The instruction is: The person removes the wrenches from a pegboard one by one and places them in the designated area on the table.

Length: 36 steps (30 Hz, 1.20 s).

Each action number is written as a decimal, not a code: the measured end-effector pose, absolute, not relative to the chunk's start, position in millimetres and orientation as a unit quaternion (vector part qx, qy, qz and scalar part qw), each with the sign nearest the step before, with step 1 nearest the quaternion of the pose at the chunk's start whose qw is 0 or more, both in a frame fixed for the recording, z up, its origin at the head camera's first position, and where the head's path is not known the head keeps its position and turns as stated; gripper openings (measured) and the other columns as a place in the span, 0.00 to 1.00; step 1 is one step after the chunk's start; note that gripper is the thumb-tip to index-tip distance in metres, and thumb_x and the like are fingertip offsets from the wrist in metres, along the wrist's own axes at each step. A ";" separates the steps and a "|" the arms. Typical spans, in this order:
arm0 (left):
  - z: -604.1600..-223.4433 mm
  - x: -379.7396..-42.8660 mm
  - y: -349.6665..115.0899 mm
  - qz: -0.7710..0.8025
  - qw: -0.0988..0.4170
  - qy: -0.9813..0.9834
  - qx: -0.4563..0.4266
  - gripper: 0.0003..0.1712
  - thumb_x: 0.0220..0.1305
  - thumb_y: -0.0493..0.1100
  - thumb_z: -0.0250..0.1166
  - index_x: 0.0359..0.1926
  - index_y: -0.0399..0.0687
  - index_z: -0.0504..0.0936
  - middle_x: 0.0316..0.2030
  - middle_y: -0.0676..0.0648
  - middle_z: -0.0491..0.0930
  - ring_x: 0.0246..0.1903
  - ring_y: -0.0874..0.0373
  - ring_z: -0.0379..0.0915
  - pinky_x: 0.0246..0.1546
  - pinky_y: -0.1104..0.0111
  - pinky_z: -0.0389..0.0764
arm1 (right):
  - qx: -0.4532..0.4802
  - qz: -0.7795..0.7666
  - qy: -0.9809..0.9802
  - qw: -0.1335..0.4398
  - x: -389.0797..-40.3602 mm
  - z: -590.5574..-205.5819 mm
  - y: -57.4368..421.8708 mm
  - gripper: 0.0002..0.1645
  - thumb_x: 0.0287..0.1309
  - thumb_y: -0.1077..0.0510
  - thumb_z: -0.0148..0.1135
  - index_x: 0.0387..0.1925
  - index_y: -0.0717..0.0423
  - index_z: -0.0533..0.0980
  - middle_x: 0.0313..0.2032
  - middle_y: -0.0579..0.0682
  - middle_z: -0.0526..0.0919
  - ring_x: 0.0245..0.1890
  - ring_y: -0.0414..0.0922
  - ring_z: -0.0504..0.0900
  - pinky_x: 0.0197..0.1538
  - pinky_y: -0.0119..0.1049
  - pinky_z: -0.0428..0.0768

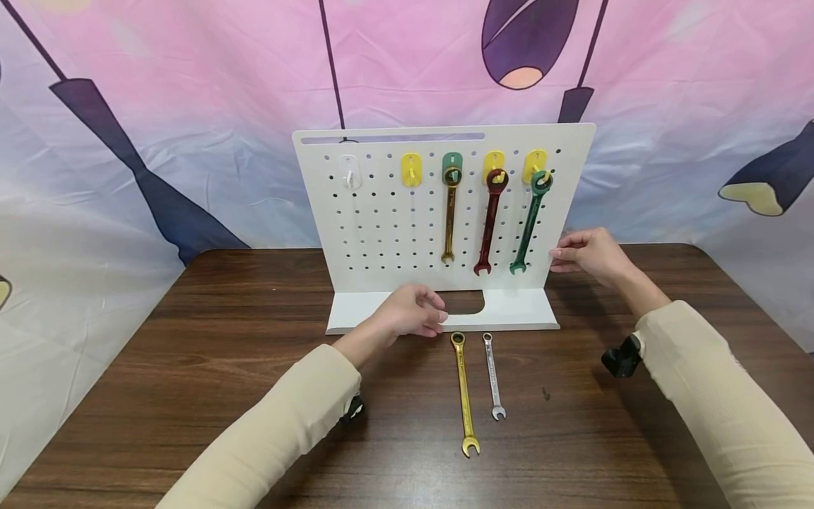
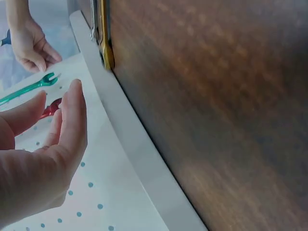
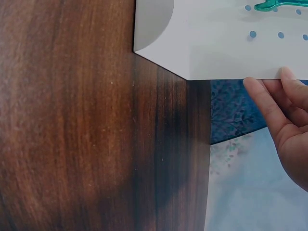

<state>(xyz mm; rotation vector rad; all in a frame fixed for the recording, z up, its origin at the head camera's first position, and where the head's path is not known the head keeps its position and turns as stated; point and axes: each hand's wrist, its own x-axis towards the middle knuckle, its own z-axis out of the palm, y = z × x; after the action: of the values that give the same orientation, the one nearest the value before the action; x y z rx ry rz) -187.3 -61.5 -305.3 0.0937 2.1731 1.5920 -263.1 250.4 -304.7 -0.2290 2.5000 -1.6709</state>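
A white pegboard (image 1: 381, 233) stands on its white base. My right hand (image 1: 591, 254) is at its right edge; in the right wrist view the thumb (image 3: 287, 74) overlaps the front face, and the fingers meet the edge. My left hand (image 1: 410, 311), fingers loosely bent and holding nothing, is over the base's front. In the left wrist view a gap separates thumb and fingers. A bronze wrench (image 1: 450, 219), a red wrench (image 1: 490, 223) and a green wrench (image 1: 530, 226) hang from hooks. On the table below lie a yellow wrench (image 1: 463, 396) and a smaller silver wrench (image 1: 492, 378).
A white hook (image 1: 350, 173) and a yellow hook (image 1: 411, 170) at the board's upper left carry nothing. The base has a rounded cutout in its middle. The brown wooden table (image 1: 210, 375) reaches back to a printed cloth (image 1: 242, 85).
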 end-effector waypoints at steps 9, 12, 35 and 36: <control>-301.4 -198.0 -66.8 0.555 0.191 0.808 0.047 0.14 0.59 0.33 0.61 0.46 0.32 0.73 0.40 0.38 0.78 0.43 0.46 0.76 0.43 0.63 0.82 | -0.073 -0.557 0.825 0.060 -263.8 -304.8 249.9 0.16 0.60 0.67 0.54 0.44 0.80 0.70 0.34 0.53 0.79 0.32 0.45 0.83 0.46 0.50 0.79; -299.0 -203.0 -67.6 0.554 0.182 0.811 0.050 0.17 0.59 0.33 0.60 0.50 0.32 0.72 0.41 0.39 0.77 0.45 0.45 0.75 0.44 0.63 0.81 | -0.070 -0.558 0.824 0.060 -264.2 -304.4 249.7 0.17 0.60 0.67 0.54 0.44 0.80 0.70 0.34 0.53 0.79 0.32 0.46 0.83 0.46 0.50 0.79; -268.4 -224.5 -62.3 0.540 0.095 0.831 0.093 0.23 0.61 0.37 0.61 0.57 0.43 0.68 0.50 0.44 0.74 0.50 0.54 0.70 0.50 0.66 0.76 | -0.068 -0.538 0.838 0.055 -263.7 -305.5 250.3 0.15 0.60 0.67 0.54 0.43 0.79 0.71 0.33 0.54 0.80 0.31 0.46 0.82 0.46 0.50 0.79; -267.5 -224.9 -61.6 0.541 0.091 0.831 0.095 0.24 0.61 0.37 0.61 0.58 0.43 0.68 0.51 0.44 0.74 0.51 0.54 0.69 0.51 0.66 0.75 | -0.067 -0.538 0.839 0.053 -264.1 -305.9 250.2 0.15 0.60 0.67 0.54 0.43 0.79 0.71 0.33 0.55 0.80 0.31 0.46 0.82 0.46 0.51 0.79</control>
<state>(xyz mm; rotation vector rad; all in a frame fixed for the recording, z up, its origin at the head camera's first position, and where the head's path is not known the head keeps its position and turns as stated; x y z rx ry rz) -224.9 -61.6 -267.5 0.2822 2.4679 1.6078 -264.1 250.2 -305.9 -0.2040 2.5495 -1.6348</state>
